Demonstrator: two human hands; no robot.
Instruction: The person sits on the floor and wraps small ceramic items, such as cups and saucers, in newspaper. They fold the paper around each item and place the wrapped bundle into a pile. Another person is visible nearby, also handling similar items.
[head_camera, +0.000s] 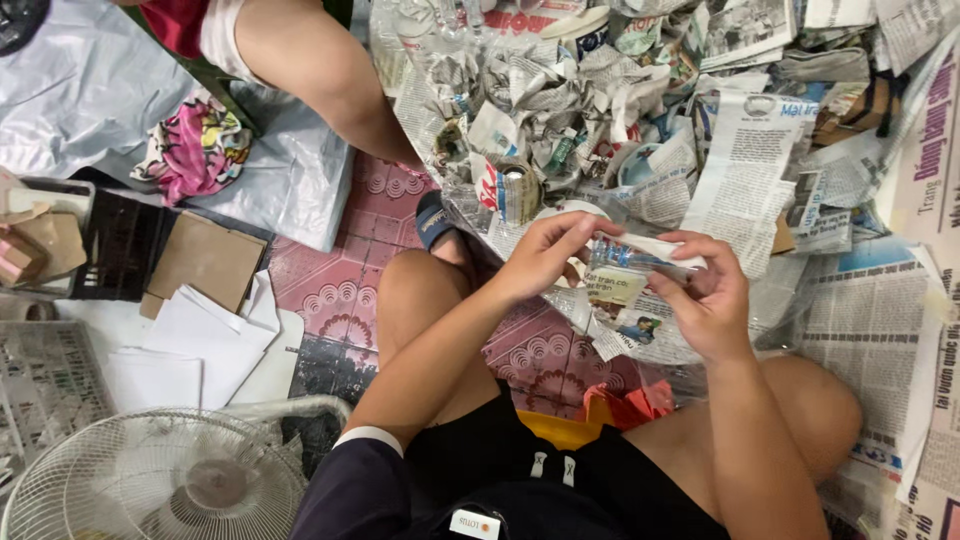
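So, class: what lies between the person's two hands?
In the head view, a small clear glass partly wrapped in newspaper lies between the left hand and right hand, which both hold it.

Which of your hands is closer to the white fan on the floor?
Left. The left hand is up by the newspaper-wrapped item, on the same side as the fan at lower left. The right hand is farther right.

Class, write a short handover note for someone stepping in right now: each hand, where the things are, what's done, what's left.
Left hand: fingers pinch the top of a small glass partly wrapped in newspaper.
Right hand: grips the same glass from the other side.
Ahead: a pile of crumpled newspaper with wrapped pieces in it; flat newspaper sheets on the right.
Done: wrap started.
Left: paper ends not yet tucked.
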